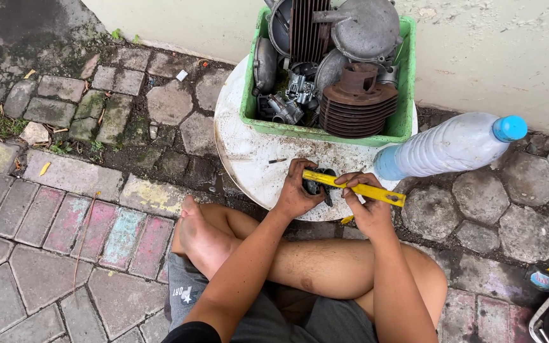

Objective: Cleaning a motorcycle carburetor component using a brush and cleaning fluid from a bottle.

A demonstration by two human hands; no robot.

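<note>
Yellow is the long flat tool (356, 188) we hold in both hands. It runs from about ten o'clock down to four o'clock across the near edge of the round white board (243, 152). Our left hand (297, 193) is curled around a small dark metal part (318, 185) and pins the upper end of the tool on top of it. Our right hand (365, 204) pinches the tool near its middle, fingers folded over it, and the far end sticks out past that hand toward four o'clock. So the dark part sits under the tool, closer to the left hand, and both hands almost touch.

At twelve o'clock a green tub (404, 121) sits on the board, full of gray and rusty engine parts. At two o'clock a clear bottle (446, 147) with a blue cap lies on its side, very near the tool's far end. A tiny dark pin (277, 161) lies on the board at eleven o'clock. Our crossed bare legs (325, 260) rest on the stone ground below.
</note>
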